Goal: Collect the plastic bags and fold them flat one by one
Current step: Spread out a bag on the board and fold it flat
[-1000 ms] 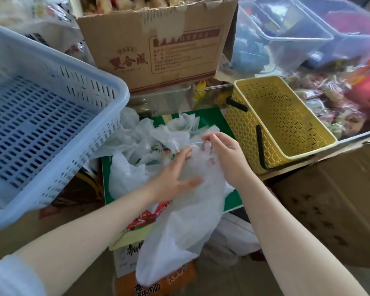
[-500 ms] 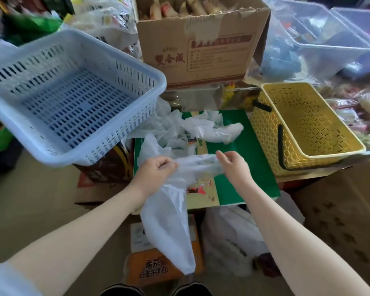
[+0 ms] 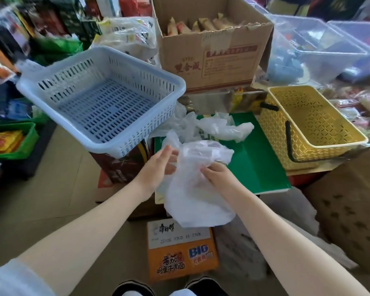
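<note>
A thin white plastic bag (image 3: 192,195) hangs crumpled between my hands, above the front of a green box lid (image 3: 259,167). My right hand (image 3: 217,175) pinches the bag near its middle. My left hand (image 3: 158,167) is against the bag's left side with fingers spread, partly behind the film. Several more crumpled white bags (image 3: 218,127) lie in a loose pile at the back of the green lid, just beyond my hands.
A pale blue slotted basket (image 3: 103,99) sits tilted at the left, a yellow basket (image 3: 312,124) with black handles at the right. A brown carton (image 3: 212,50) stands behind the pile. An orange noodle box (image 3: 179,253) and more white plastic (image 3: 286,242) lie on the floor below.
The bag hung long and stretched between both hands; now it is gathered shorter and bunched up. My hands have come closer together, and the view has pulled back.
</note>
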### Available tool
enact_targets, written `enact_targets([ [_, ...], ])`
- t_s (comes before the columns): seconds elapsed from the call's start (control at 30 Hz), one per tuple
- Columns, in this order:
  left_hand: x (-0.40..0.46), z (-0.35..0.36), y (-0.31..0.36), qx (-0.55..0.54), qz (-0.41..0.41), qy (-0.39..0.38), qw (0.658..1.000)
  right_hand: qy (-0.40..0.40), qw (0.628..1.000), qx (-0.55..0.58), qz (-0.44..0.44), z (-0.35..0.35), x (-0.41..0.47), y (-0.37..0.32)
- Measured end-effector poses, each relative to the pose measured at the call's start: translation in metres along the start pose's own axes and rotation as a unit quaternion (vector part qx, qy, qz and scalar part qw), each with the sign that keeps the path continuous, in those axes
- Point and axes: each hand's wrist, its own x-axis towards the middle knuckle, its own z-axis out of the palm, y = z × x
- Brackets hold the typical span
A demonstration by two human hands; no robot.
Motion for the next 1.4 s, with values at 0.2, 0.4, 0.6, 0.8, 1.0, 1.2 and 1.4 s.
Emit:
enact_targets([
  [0.2, -0.048, -0.017, -0.031, 0.244, 0.045, -0.213, 0.945, 0.018, 0.994, 0.072, 0.08, 0.009, -0.014, -0.02],
  [0.4, -0.065, -0.038, -0.066, 0.277, 0.109, -0.192, 0.935, 0.145, 0.972, 0.079, 0.166, 0.023, -0.041, 0.021],
  [0.6, -0.075, -0.066, -0.072, 0.31, 0.145, -0.135, 0.93, 0.236, 0.912, -0.335, 0.014, 0.06, -0.083, 0.055],
  [0.8, -0.082, -0.072, -0.06, 0.284, 0.135, -0.154, 0.937, 0.107, 0.855, -0.483, -0.156, 0.118, -0.097, 0.051],
  [1.0, -0.084, -0.104, -0.069, 0.457, 0.129, -0.225, 0.851, 0.174, 0.944, -0.268, -0.079, 0.107, -0.086, 0.057],
  [1.2, -0.089, -0.132, -0.091, 0.348, 0.029, -0.162, 0.923, 0.102, 0.928, -0.345, 0.091, 0.08, -0.099, 0.071],
  [1.4, -0.097, -0.118, -0.065, 0.196, 0.048, -0.194, 0.96, 0.016, 0.97, -0.242, -0.014, 0.128, -0.104, 0.033],
])
